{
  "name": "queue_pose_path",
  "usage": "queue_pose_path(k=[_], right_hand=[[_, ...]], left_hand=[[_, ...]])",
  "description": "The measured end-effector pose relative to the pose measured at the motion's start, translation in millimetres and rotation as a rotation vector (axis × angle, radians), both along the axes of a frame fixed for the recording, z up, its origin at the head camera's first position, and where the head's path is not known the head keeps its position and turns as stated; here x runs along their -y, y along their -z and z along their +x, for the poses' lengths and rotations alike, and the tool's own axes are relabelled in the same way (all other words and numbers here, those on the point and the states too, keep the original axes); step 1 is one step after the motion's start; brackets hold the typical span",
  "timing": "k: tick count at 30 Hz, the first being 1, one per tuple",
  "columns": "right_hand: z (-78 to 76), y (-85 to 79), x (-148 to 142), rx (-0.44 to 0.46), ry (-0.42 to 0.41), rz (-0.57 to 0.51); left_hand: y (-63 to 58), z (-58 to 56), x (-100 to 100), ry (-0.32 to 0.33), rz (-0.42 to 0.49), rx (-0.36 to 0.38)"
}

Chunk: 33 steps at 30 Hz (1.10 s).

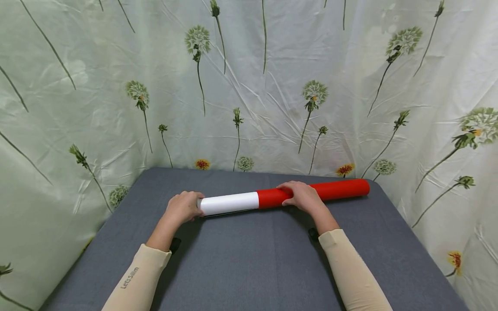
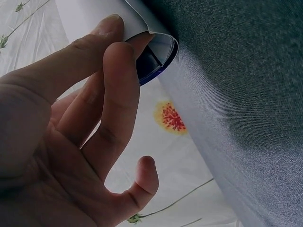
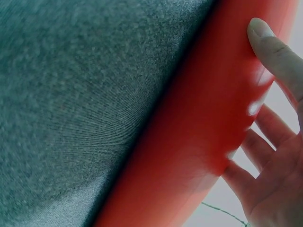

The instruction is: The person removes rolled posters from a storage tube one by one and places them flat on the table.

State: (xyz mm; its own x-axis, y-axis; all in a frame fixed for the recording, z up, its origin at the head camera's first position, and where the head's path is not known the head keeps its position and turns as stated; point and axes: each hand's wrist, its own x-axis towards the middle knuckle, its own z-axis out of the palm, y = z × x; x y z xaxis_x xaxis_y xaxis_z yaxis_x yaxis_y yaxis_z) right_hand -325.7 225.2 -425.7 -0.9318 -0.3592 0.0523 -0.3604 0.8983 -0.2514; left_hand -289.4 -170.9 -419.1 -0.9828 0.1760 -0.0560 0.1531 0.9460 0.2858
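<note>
A long paper roll lies across the grey table, its left part white [image 1: 230, 204] and its longer right part red [image 1: 342, 189]. At the white end, my left hand [image 1: 184, 205] pinches the rim. In the left wrist view the thumb presses the white paper [image 2: 90, 14] from outside, and a fingertip reaches into the open end, where a dark blue inner layer shows. My right hand [image 1: 302, 196] holds the red part left of its middle. Its thumb lies along the near side of the red surface [image 3: 189, 123], with the other fingers over the far side.
The grey cloth-covered table [image 1: 241, 263] stretches out in front of and around the roll. Behind it and at both sides hangs a pale curtain [image 1: 249, 86] with dandelion prints, reaching down to the table's back edge. The roll's red end lies near the back right corner.
</note>
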Motion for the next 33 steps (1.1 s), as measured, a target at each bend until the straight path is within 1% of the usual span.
queue_pose_path(k=[5,9,12,21,33], right_hand=[[-0.9,0.0,-1,0.004,-0.005,-0.002],[-1.5,-0.7,-4,0.012,-0.002,-0.003],[-2.0,-0.7,-7,0.016,0.007,-0.006],[-2.9,-1.5,-12,0.022,0.01,-0.008],[-1.5,-2.4,-18,0.028,0.019,-0.003]], left_hand=[[0.2,0.0,0,0.015,0.0,-0.015],[-0.2,0.4,2,0.007,-0.013,-0.024],[-0.4,1.0,3,-0.001,-0.023,-0.024],[-1.9,1.8,3,0.007,-0.017,-0.023],[-0.6,1.3,6,0.004,-0.023,-0.02]])
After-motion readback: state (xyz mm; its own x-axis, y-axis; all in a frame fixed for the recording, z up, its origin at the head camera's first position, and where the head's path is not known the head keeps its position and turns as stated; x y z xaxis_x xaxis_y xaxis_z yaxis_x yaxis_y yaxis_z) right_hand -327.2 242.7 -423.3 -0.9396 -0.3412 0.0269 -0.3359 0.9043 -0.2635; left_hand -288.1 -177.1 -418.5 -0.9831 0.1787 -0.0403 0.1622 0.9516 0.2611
